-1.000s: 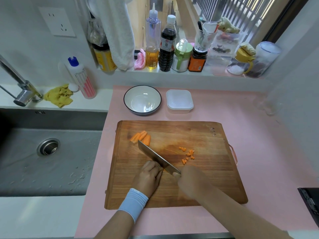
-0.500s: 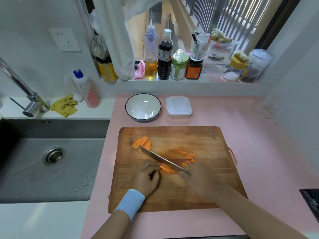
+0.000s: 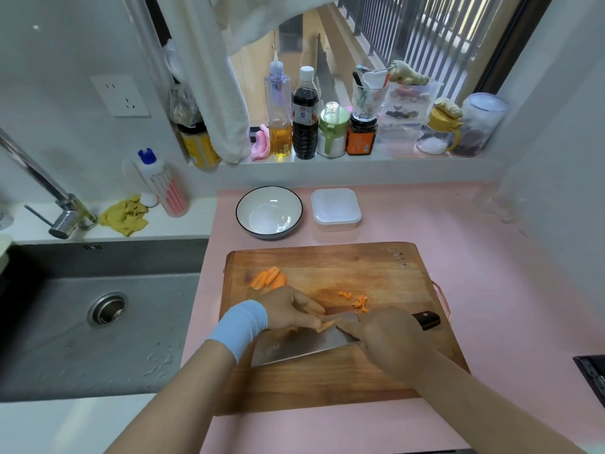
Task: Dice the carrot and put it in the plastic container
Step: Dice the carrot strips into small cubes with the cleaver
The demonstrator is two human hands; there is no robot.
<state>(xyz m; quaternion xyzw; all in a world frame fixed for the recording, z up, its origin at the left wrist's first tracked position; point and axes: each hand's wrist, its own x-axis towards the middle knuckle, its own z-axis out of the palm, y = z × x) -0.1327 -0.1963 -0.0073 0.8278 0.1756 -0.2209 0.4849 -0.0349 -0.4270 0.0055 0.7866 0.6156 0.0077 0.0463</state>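
A wooden cutting board (image 3: 376, 267) lies on the pink counter. My right hand (image 3: 383, 339) grips a cleaver (image 3: 301, 345), whose broad blade lies nearly flat and points left, its dark handle end sticking out to the right. My left hand (image 3: 291, 309), with a blue wristband, pinches thin carrot strips (image 3: 325, 325) against the blade. Uncut carrot sticks (image 3: 268, 278) rest at the board's far left. A small heap of diced carrot (image 3: 358, 301) lies mid-board. The white plastic container (image 3: 336, 209) stands behind the board, with nothing visible inside.
A black-rimmed white bowl (image 3: 269, 212) stands left of the container. A steel sink (image 3: 98, 316) and tap (image 3: 62, 211) are at the left. Bottles and jars (image 3: 304, 126) line the window sill. A dark object (image 3: 592, 375) sits at the right edge.
The cleaver has turned from slicing on edge to lying nearly flat, blade pointing left. My left hand moved up from the board's front to the carrot strips by the blade. The camera tilted upward.
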